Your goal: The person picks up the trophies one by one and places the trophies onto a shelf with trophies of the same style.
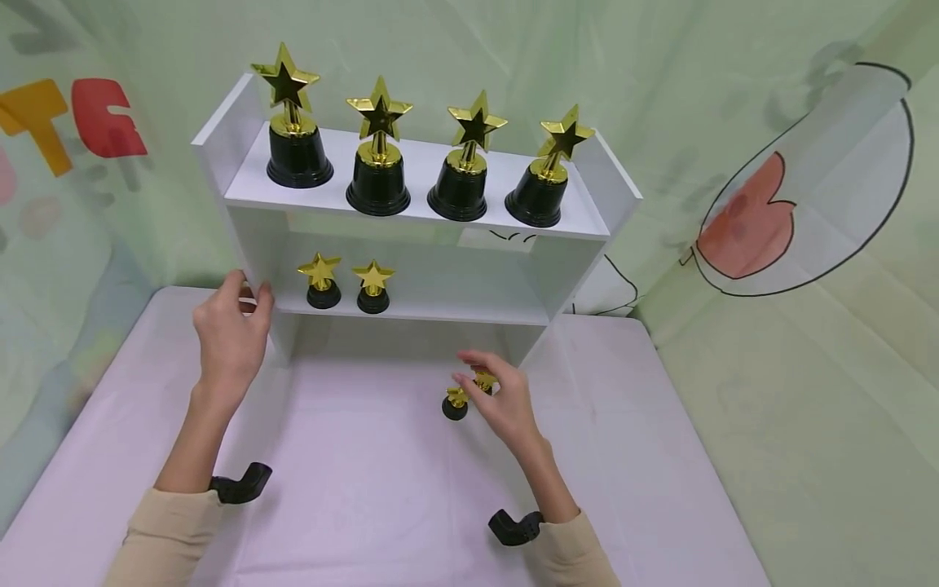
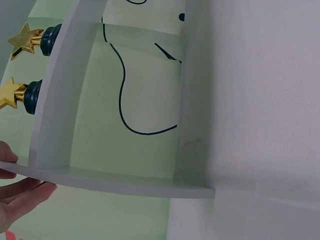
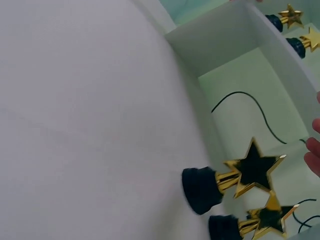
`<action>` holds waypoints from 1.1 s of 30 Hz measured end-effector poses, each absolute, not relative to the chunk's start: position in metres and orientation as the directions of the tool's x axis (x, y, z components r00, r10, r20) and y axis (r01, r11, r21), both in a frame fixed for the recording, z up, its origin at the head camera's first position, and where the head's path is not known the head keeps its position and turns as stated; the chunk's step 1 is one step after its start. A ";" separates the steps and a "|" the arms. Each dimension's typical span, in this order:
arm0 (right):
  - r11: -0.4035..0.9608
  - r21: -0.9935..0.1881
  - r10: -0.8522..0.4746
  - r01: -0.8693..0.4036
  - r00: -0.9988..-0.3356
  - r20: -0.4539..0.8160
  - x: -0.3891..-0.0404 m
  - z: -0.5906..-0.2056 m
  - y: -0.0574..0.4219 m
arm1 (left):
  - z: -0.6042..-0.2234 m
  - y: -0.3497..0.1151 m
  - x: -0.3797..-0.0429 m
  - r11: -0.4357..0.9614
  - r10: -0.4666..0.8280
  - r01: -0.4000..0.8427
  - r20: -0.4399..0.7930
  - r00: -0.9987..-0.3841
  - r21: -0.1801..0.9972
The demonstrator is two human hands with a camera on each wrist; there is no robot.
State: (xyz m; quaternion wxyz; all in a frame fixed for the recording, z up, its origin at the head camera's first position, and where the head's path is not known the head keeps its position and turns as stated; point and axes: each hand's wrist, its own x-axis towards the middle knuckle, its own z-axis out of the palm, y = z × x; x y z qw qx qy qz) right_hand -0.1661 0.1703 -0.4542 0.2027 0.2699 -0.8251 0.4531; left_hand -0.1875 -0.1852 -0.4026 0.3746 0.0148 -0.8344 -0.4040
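My left hand (image 1: 231,334) grips the left side panel of a white shelf (image 1: 469,306), fingers and thumb on opposite faces in the left wrist view. My right hand (image 1: 508,401) hovers by two small star trophies (image 1: 455,408) on the table, its fingers parted and slightly bent. Beyond those fingers stands the second small trophy (image 1: 486,380), partly hidden in the head view. In the right wrist view both show gold stars on black bases, apart from the fingertips (image 3: 312,146). Two more small trophies (image 1: 373,300) stand upright on the middle shelf, left of centre.
Several larger star trophies (image 1: 378,175) line the top shelf. The shelf unit stands at the back of a table (image 1: 352,489) covered in pale cloth. Behind hangs a green printed curtain (image 1: 807,391); a rolled sheet with a red shape (image 1: 748,220) is at the right.
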 end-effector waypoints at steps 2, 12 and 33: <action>0.458 -0.625 -0.262 -0.632 -0.768 0.585 -0.164 -0.460 0.173 | -0.403 -0.185 -0.188 0.674 -0.329 0.275 0.612 -0.720 0.686; 0.443 -0.670 -0.235 -0.595 -0.799 0.554 -0.155 -0.481 0.178 | -0.404 -0.186 -0.188 0.679 -0.326 0.275 0.616 -0.717 0.681; 0.477 -0.677 -0.224 -0.560 -0.823 0.522 -0.158 -0.508 0.183 | -0.403 -0.185 -0.188 0.679 -0.321 0.280 0.618 -0.717 0.678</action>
